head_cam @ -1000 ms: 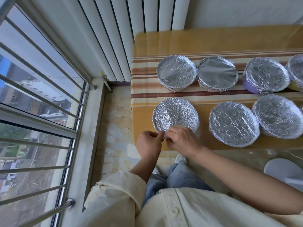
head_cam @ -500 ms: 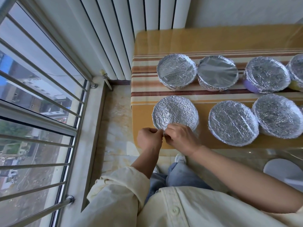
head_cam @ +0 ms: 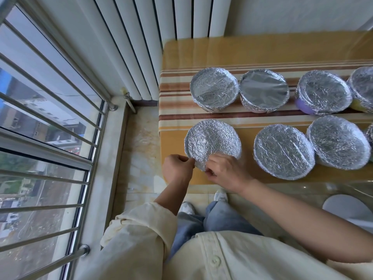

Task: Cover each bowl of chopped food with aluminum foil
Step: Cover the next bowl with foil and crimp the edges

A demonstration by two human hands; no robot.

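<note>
The foil-covered bowl [head_cam: 212, 141] stands at the near left corner of the desk [head_cam: 222, 47], and crinkled foil hides its whole top. Both hands are at its near rim. The left grip [head_cam: 177, 168] pinches the foil edge with curled fingers. The right grip [head_cam: 226, 172], just beside it, pinches the same edge from the right side. Other covered bowls [head_cam: 282, 150] stand in two rows, to the right and behind.

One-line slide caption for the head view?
Left hand and right hand pinch foil at the front-left bowl's near rim; other bowls already covered.
</note>
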